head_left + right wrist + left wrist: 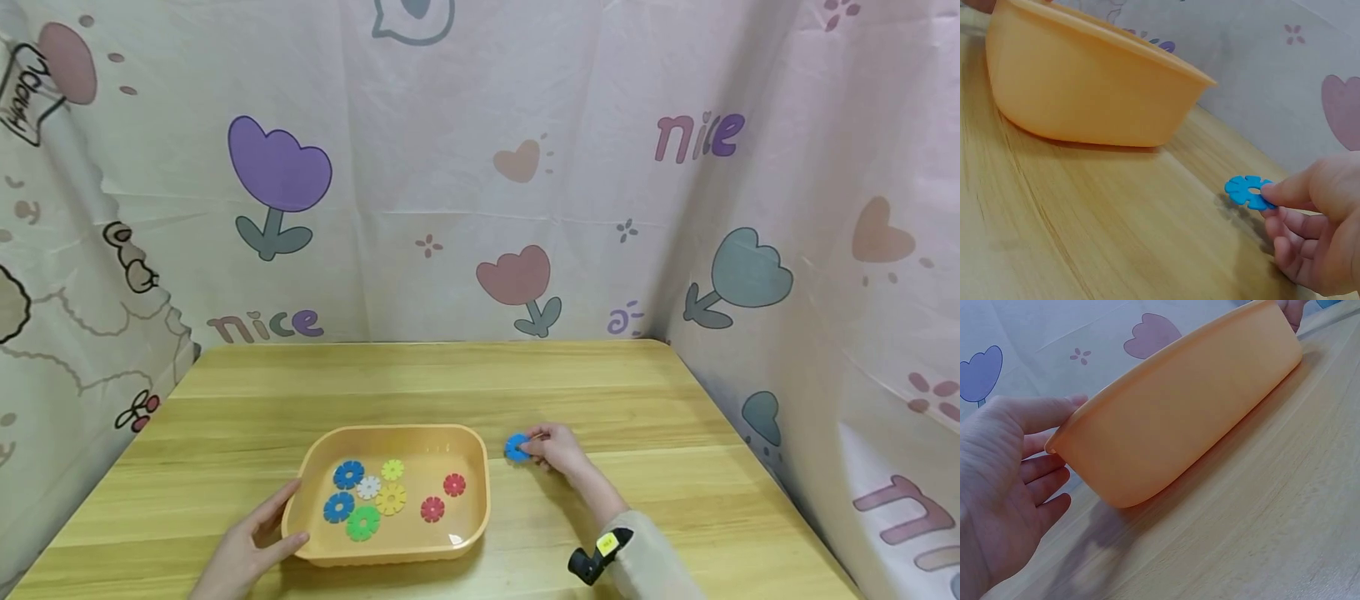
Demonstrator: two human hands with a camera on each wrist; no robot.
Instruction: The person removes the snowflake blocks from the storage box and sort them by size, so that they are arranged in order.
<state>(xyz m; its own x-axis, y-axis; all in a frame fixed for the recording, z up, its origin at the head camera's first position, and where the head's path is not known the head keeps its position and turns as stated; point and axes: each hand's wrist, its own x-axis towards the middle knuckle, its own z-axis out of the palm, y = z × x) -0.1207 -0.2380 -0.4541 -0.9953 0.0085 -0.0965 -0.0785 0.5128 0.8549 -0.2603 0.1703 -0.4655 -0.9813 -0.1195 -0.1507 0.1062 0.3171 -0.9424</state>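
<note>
A blue notched plastic disc [1246, 191] with a hole in its middle is pinched between the thumb and fingers of my right hand [557, 447]. In the right wrist view it is held flat, close over the wood, with a shadow beneath. My left hand [1007, 469] grips the left end of a yellow-orange plastic tub [1166, 406], thumb on the rim and fingers below it. Inside the tub lie blue discs [348, 474], red discs [432, 509], a green disc [363, 523], yellow discs [391, 499] and a white disc [368, 487].
The tub stands on a wood-grain table [600, 383], left of my right hand. Behind and beside the table hangs a printed curtain [420, 167] with flowers and hearts. A black camera [596, 557] is strapped on the right wrist by the sleeve [648, 558].
</note>
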